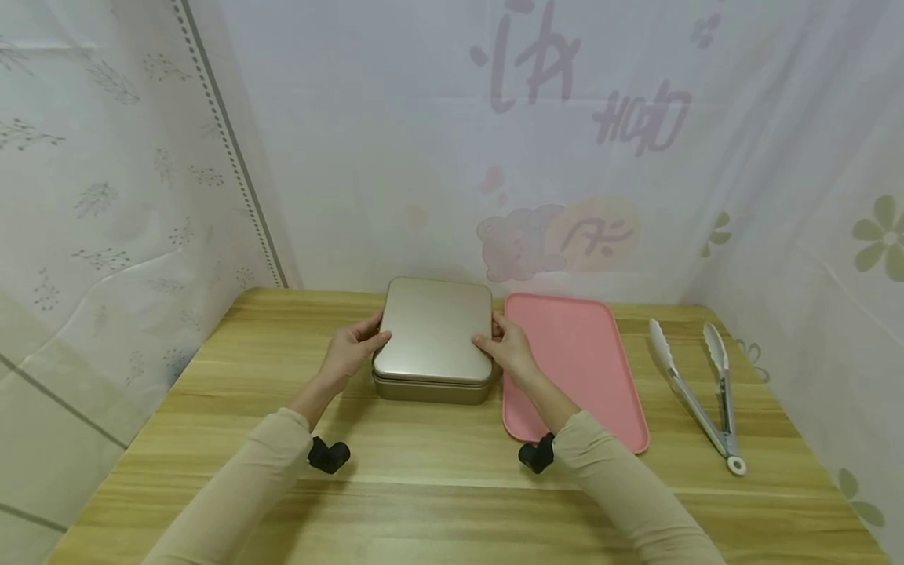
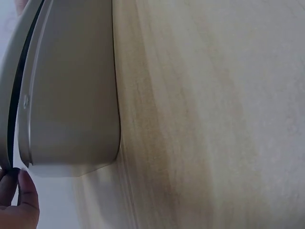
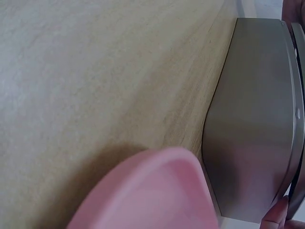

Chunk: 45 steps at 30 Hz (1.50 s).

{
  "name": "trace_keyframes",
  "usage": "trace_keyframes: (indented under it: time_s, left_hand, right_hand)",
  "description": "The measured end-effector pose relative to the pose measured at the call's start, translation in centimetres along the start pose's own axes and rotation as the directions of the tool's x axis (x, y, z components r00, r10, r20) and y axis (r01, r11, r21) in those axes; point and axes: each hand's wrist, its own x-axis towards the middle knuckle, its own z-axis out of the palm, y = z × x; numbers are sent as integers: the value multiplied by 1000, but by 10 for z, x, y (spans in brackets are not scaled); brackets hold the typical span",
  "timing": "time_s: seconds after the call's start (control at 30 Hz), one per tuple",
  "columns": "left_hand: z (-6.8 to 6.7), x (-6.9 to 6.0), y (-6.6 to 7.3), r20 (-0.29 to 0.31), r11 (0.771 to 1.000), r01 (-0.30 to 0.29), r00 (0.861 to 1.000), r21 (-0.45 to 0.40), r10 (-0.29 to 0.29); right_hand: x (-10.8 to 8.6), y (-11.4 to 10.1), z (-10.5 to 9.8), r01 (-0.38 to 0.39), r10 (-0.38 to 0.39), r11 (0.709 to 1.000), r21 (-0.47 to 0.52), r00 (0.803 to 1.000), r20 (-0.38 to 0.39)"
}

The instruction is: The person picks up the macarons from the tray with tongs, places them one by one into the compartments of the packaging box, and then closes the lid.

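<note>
A gold-coloured rectangular metal tin (image 1: 431, 391) stands on the wooden table, its smooth lid (image 1: 434, 326) on top. My left hand (image 1: 348, 350) grips the lid's left edge, thumb near the top rim. On the opposite edge, my right hand (image 1: 512, 347) holds the lid in the same way. Seen from the left wrist, a dark gap separates the lid (image 2: 12, 90) from the tin body (image 2: 71, 95). The right wrist view also shows a narrow gap above the tin's side (image 3: 250, 114). What the tin contains is hidden.
Close to the tin's right side lies a pink tray (image 1: 575, 361), partly beneath my right forearm. Farther right, metal tongs (image 1: 706, 408) with pale tips lie spread apart on the table (image 1: 410, 494). A patterned curtain (image 1: 367, 157) hangs behind the table.
</note>
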Motion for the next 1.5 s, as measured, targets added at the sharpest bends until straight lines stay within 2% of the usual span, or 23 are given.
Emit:
trace_keyframes:
  time_s: [0.13,0.87,1.1,1.5]
  left_hand:
    - [1,0,-2,-8,1000,13,1000,10,-13]
    - [3,-2,-9,-15,1000,-23,1000,18,23]
    - [4,-2,-12,-23,999,-17,1000,41,18]
    - [4,-4,-12,-2,1000,-24,1000,12,24]
  right_hand:
    - [0,0,1,14,-14,1000,-21,1000,4]
    - [-2,3,5,54,-55,996,-75,998,-8]
    - [-2,5,5,76,-77,992,-103,997,-8]
    - [-3,8,6,98,-99,993,-66,995,-15]
